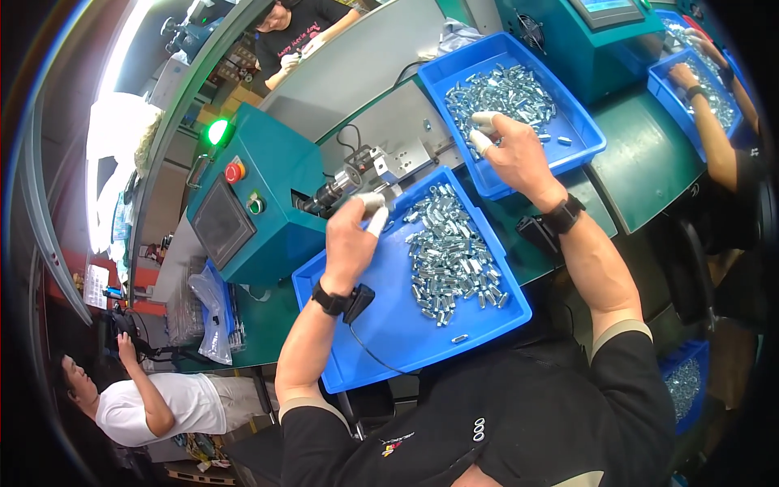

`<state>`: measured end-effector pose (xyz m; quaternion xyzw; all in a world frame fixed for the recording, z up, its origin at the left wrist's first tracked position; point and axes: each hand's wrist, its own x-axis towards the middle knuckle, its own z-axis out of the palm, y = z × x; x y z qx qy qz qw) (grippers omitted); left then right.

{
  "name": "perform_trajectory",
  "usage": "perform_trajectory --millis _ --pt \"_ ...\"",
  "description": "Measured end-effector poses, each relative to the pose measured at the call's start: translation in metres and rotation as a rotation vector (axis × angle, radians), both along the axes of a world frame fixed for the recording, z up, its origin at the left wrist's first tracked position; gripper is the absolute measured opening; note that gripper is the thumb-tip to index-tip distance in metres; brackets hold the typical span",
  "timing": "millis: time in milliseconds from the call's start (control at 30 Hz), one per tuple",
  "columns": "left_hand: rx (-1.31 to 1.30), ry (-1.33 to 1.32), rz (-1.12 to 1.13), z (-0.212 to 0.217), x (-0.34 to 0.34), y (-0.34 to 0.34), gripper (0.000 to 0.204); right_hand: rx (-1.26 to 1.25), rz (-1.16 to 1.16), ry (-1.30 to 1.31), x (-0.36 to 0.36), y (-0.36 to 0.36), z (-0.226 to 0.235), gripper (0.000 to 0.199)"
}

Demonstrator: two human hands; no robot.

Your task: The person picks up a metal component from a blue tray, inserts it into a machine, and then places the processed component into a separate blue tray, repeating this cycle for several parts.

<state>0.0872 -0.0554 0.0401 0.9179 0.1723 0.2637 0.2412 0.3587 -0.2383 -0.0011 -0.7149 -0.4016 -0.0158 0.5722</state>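
My left hand (pixel 355 235), with white finger cots, is raised at the chuck (pixel 341 188) of a teal machine (pixel 260 195), fingers pinched at the spindle; whether a part is between them cannot be told. My right hand (pixel 510 150) reaches over the far blue tray (pixel 584 134), fingers curled above its pile of small silver metal parts (pixel 503 93). A near blue tray (pixel 406 325) below my left hand holds another heap of silver parts (pixel 454 256). Both wrists wear black bands.
A second teal machine (pixel 584 40) stands at the back right. Another person's arm (pixel 714 122) reaches into a further blue tray (pixel 690 81) on the right. Someone in a white shirt (pixel 162 402) sits at lower left; another person (pixel 296 36) works behind. Plastic bags (pixel 211 316) lie left.
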Motion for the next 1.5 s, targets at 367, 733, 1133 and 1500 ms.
perform_trajectory --millis 367,733,1133,1500 --pt "0.091 0.009 0.068 0.020 0.069 0.055 0.015 0.030 0.011 0.031 0.000 0.002 -0.001 0.030" --pt "0.376 0.113 0.025 0.020 0.066 0.057 0.016 0.029 0.054 0.105 0.005 -0.003 0.002 0.030" --pt "0.362 0.097 -0.068 0.007 -0.011 0.003 0.020 -0.017 0.076 0.079 0.003 0.000 0.000 0.033" --pt "0.062 0.217 -0.066 -0.043 -0.076 -0.007 0.022 -0.113 0.279 0.084 -0.039 0.029 0.009 0.034"
